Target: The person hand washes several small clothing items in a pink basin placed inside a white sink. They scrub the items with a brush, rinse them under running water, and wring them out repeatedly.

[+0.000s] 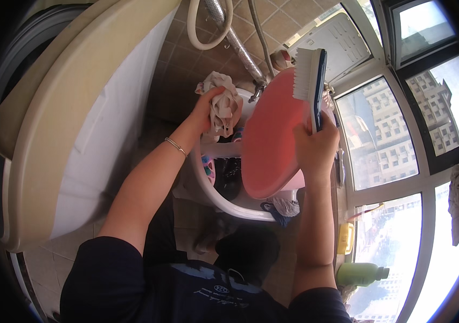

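My left hand (205, 107) grips a crumpled pale cloth (226, 108) above the far left side of a white washbasin (229, 208). In my right hand (319, 149) is a scrubbing brush (313, 87) with a white back, dark blue edge and pale bristles facing left. A pink plastic basin (270, 141) stands tilted over the washbasin, beside my right hand; whether that hand also holds its rim I cannot tell. Under the basin, pink patterned things (208, 168) lie partly hidden. Grey and blue cloths (286, 206) hang at the washbasin's near right edge.
A metal tap (257, 92) and a foil-wrapped pipe (237, 44) rise behind the washbasin. To the left stands a large white appliance with a beige rim (47, 121). A green bottle (358, 274) and a yellow container (346, 238) stand by the window at right.
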Motion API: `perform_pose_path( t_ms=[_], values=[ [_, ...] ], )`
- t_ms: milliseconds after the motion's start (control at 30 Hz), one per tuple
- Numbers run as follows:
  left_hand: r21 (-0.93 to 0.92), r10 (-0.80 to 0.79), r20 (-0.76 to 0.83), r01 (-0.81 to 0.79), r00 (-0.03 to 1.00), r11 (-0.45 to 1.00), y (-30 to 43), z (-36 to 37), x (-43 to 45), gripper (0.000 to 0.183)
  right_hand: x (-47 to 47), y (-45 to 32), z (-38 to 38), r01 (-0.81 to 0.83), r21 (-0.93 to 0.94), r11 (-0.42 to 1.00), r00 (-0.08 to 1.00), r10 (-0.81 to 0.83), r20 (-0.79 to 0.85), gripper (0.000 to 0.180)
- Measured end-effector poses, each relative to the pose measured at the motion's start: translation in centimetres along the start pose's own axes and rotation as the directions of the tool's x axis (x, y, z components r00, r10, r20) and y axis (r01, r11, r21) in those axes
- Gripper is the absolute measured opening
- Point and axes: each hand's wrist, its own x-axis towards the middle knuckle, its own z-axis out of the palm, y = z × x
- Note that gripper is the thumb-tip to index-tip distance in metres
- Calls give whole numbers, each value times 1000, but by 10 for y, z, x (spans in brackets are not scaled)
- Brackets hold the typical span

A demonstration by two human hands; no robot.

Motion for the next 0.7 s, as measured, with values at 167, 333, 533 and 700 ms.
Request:
perform_pose_path(
  t_ms=[167, 333, 533, 700],
  values=[
    [-17, 39, -1, -39, 999, 999, 2, -2, 1, 31, 1, -4, 1, 53, 4, 999, 999, -53, 0, 20],
    [-43, 44, 19, -43, 999, 998, 4, -1, -2, 32, -3, -4, -1, 4, 38, 999, 1000, -3, -5, 10],
    [-50, 70, 19, -69, 997, 996, 5, -5, -1, 35, -5, 11, 0, -45, 75, 996, 996, 51, -78, 14],
    [-76, 131, -25, -133, 991, 988, 7, -6, 1, 37, -6, 36, -6, -104, 216, 971, 977, 140, -160, 26]
  ],
)
